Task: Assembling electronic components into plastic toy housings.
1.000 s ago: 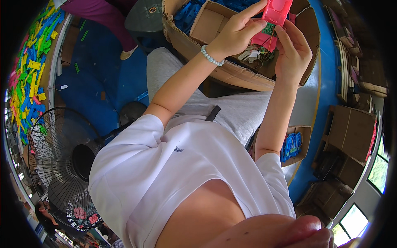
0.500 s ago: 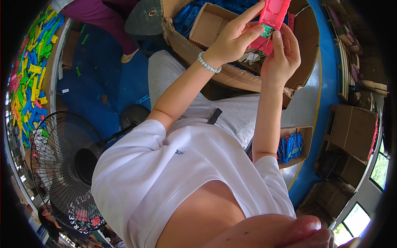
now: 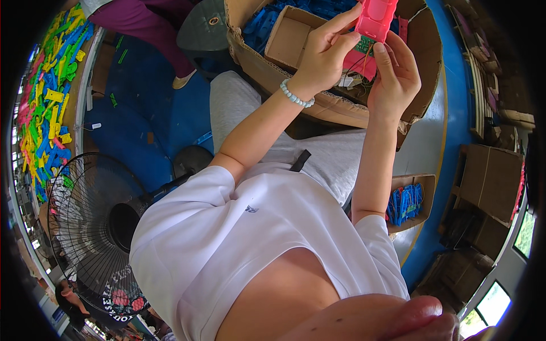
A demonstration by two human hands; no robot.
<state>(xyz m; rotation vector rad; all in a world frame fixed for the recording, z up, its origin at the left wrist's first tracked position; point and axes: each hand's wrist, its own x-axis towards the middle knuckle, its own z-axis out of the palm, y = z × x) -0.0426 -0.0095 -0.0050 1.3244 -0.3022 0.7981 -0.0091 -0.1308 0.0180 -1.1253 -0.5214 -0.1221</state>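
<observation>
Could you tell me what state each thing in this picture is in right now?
Pink plastic casing: held up over the carton in both hands.
Green circuit board: at the casing's lower end, thin wires hanging from it.
Left hand: gripping the casing's side.
Right hand: fingers at the board.
Large carton: open, blue parts inside.
Small cardboard tray: open, holding blue pieces.
Floor fan: upright; running or not, cannot tell.

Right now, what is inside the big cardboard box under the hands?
The big cardboard box holds blue plastic parts and a smaller empty carton. Both hands and the pink casing cover the rest.
</observation>
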